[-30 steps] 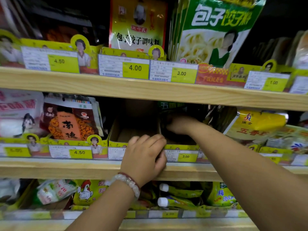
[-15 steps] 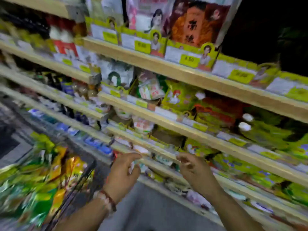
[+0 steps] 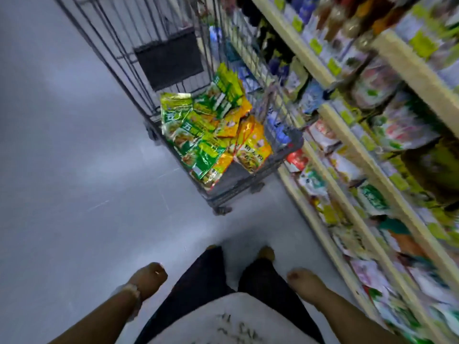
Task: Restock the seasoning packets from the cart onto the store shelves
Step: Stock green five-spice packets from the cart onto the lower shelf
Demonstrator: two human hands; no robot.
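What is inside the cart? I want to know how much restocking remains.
The cart holds a heap of green and yellow-orange seasoning packets at its near end. Whatever lies beneath the top layer is covered, so no count is possible.

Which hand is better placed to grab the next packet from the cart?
Probably the left hand. The packets sit ahead in the cart; the right hand hangs nearer the shelves. Both hold nothing.

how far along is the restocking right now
Done: cannot tell; the shelves hold goods, but blur hides which are new. In hand: nothing. The left hand and right hand hang by the legs, each with no packet in its grip. Left: a pile of green and yellow packets sits in the cart, so much remains to shelve.
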